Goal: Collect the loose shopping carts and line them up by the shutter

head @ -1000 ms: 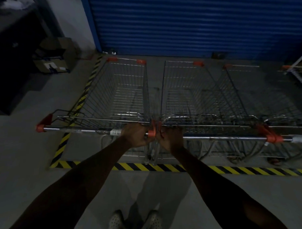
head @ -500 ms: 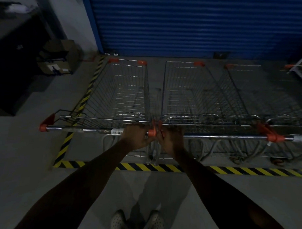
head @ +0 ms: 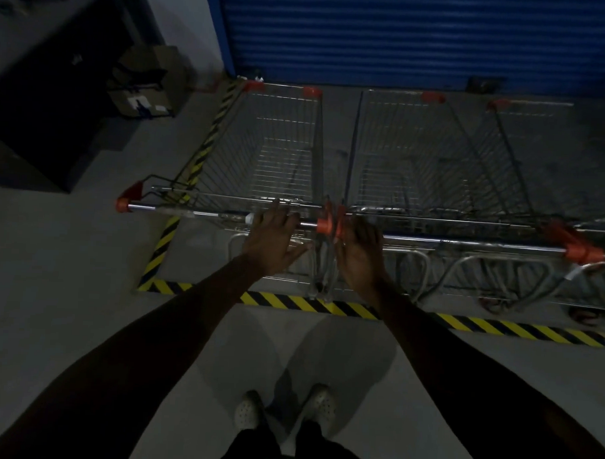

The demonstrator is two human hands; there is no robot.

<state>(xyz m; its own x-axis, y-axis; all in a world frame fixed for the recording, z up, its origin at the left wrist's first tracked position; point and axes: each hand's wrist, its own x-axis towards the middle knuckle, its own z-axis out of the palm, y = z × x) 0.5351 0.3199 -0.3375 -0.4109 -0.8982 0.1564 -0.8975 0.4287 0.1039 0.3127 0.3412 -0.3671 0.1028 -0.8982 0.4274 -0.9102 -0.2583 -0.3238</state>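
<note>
The left hand (head: pixel 273 243) and right hand (head: pixel 359 253), grips wide and holding nothing, are seemingly touching the handles (head: pixel 465 242) of two shopping carts (head: pixel 286 149) standing abreast near the shutter (head: pixel 404 37), where nudging both evenly would be squaring the row best.

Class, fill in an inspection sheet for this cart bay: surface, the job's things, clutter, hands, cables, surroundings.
Surface: grey concrete floor; yellow-black hazard tape marks the bay.
Job's things: left cart, middle cart and right cart stand side by side inside the tape, noses toward the blue shutter.
Clutter: cardboard box beside a dark cabinet, outside the bay.
Hands: left hand open, fingers straight across the left cart's handle; right hand open at the middle cart's handle, contact unclear.
Cables: nothing seen.
Surroundings: dim light; the person's pale shoes stand outside the tape.
</note>
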